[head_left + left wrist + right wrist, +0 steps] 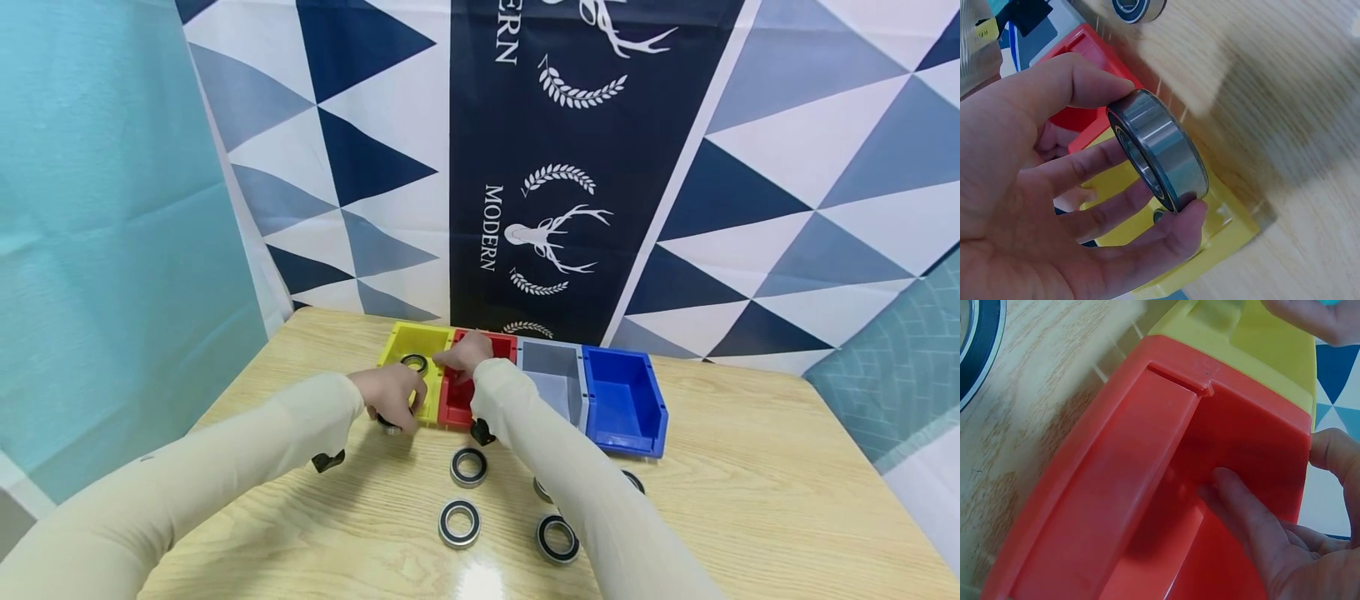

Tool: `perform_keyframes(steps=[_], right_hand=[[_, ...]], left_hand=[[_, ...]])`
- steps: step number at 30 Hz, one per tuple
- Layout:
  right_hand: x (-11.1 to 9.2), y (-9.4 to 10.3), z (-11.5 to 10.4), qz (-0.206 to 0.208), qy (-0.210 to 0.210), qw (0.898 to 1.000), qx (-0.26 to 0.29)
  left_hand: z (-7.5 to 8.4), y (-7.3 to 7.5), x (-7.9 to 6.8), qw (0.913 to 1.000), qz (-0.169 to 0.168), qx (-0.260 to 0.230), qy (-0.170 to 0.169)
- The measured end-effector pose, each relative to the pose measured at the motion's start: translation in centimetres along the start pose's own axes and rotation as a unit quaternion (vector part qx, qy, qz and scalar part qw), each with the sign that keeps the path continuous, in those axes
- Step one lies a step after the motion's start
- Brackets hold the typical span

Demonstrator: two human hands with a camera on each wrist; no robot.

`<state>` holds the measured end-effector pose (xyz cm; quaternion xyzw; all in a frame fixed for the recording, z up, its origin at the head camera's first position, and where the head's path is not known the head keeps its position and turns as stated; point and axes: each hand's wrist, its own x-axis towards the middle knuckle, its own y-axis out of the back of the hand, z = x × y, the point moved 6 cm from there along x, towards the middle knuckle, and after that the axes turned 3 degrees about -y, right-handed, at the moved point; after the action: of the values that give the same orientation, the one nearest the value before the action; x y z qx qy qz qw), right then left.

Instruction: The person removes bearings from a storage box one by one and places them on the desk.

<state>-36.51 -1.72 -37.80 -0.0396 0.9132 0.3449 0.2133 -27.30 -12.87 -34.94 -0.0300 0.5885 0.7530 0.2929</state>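
Note:
Pinched between thumb and fingertips of my left hand (392, 393) is a ball bearing (1169, 147), a steel ring with a dark seal. In the left wrist view it is tilted on edge, above the near end of the yellow bin (1225, 228). Another bearing (414, 363) lies inside that yellow bin. My right hand (467, 354) reaches into the red bin (1104, 487) with fairly straight fingers (1244, 503) and nothing visible between them. Its thumb is by the bin's upper edge, near the yellow bin; whether it touches is unclear.
A grey bin (551, 383) and a blue bin (622, 404) continue the row to the right. Several bearings lie on the wooden table, among them a near bearing (459, 523) and a right bearing (557, 538). Some are partly behind the right sleeve (577, 492). A patterned cloth (375, 167) hangs behind.

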Motion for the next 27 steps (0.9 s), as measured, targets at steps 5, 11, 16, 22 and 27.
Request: perform_keyframes(steps=[5,11,16,22,27], right_hand=[[0.1,0.0,0.0,0.002,0.006,1.0,-0.001],[0.2,-0.1,-0.1,0.0,0.011,1.0,-0.005],[0.0,-0.1,-0.1,-0.001,0.01,1.0,-0.007],[-0.1,-0.1,0.0,-0.01,0.004,1.0,0.002],[-0.2,-0.1,0.0,-0.012,0.004,1.0,0.009]], left_hand=[[0.1,-0.5,-0.4,0.9999,-0.011,0.001,0.0],[0.2,-1.0,-0.7,0.9998,-0.011,0.008,-0.016],[0.2,-1.5,-0.8,0.9998,-0.01,-0.003,-0.018],[-0.2,-2.2,-0.7,0.9998,-0.005,-0.014,-0.016],[-0.3,-3.0,-0.5,0.9984,0.015,-0.028,-0.046]])
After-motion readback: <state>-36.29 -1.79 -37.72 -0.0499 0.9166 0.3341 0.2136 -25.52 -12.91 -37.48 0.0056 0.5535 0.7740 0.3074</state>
